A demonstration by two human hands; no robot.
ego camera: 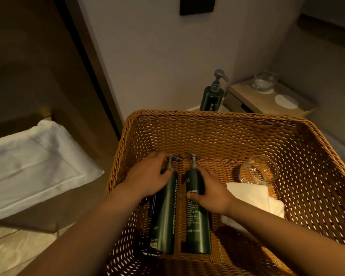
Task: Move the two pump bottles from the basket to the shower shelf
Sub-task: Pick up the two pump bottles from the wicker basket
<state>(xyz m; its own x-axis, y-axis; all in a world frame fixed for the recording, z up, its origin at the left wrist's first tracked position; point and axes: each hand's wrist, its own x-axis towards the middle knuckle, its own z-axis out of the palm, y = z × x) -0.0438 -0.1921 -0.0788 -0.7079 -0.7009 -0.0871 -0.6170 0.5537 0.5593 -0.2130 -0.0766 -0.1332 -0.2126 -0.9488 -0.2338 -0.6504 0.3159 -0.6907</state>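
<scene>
Two dark green pump bottles lie side by side in a woven wicker basket [217, 120], pumps pointing away from me. My left hand [147, 176] wraps over the upper part of the left bottle [164, 220], thumb near its grey pump. My right hand [211, 192] clasps the upper body of the right bottle [197, 228] from its right side. Both bottles rest on the basket floor. The shower shelf is not clearly identifiable in view.
A clear glass [257, 172] and a folded white cloth [255, 198] lie in the basket's right half. Beyond the basket stands a third green pump bottle [212, 96] beside a wooden tray [245, 96] with a glass [264, 82] and a coaster. A white towel [32, 168] lies at left.
</scene>
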